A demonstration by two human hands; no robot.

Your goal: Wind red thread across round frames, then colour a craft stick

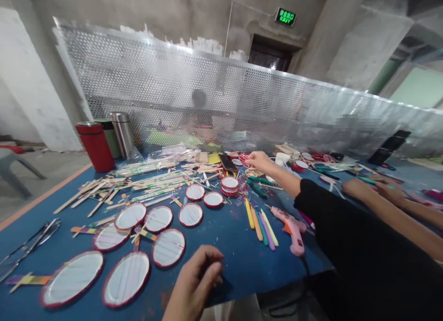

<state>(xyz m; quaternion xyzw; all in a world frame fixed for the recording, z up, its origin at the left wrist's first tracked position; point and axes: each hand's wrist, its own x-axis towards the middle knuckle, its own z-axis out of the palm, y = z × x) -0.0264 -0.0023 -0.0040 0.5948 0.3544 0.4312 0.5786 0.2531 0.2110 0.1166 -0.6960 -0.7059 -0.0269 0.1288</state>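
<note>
Blue worktop (224,226) bears red-rimmed discs (72,278) — some with stick handles (38,280), others showing none. Right hand (260,162) pinches red loop (244,160); left hand (196,280) has loose, empty grip.

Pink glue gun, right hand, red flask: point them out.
Pink glue gun (292,225): head view, body.
Right hand (259,161): head view, middle.
Red flask (96,148): head view, side wall.

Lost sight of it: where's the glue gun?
In the head view, the glue gun lies right of the coloured sticks, left of the black sleeve.
</note>
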